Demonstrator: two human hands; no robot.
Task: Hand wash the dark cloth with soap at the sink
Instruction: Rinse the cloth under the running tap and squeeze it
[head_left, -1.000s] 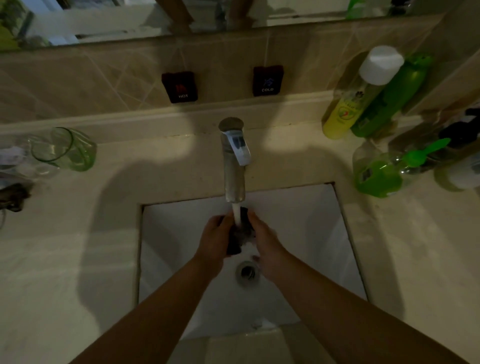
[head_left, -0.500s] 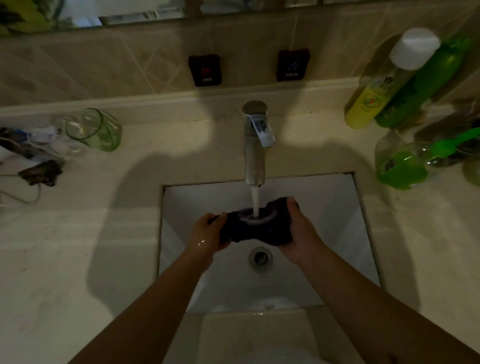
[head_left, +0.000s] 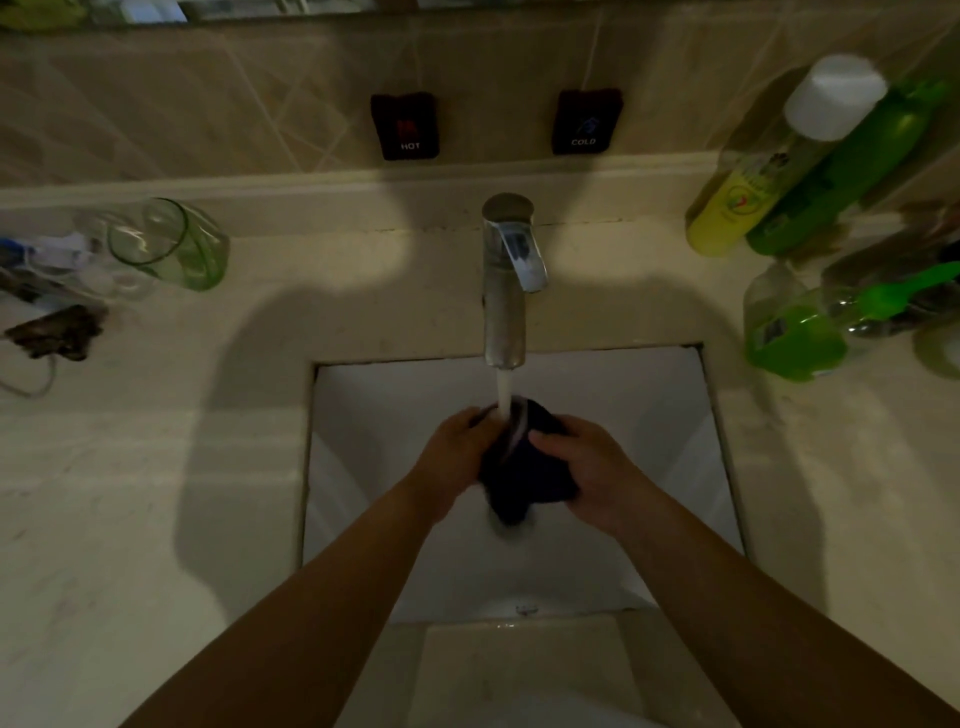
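A dark cloth (head_left: 524, 467), bunched into a wad, is held over the white sink basin (head_left: 374, 415) right under the chrome tap (head_left: 506, 291). Water runs from the spout onto the cloth's top. My left hand (head_left: 454, 452) grips the cloth's left side with curled fingers. From the right, my right hand (head_left: 587, 467) grips it too, fingers wrapped over the wad. The two hands are close together. The cloth's lower end hangs over the drain and hides it.
Green soap bottle with a pump (head_left: 795, 332) lies on the counter at the right, beside yellow (head_left: 737, 208) and green (head_left: 841, 166) bottles by the wall. A green glass (head_left: 171, 244) and clutter sit at the left. Hot (head_left: 405, 127) and cold (head_left: 584, 122) buttons are on the tiles.
Half a second ago the cloth was stretched out wide between my hands; now both hands have come together and the cloth is bunched up under the running water.
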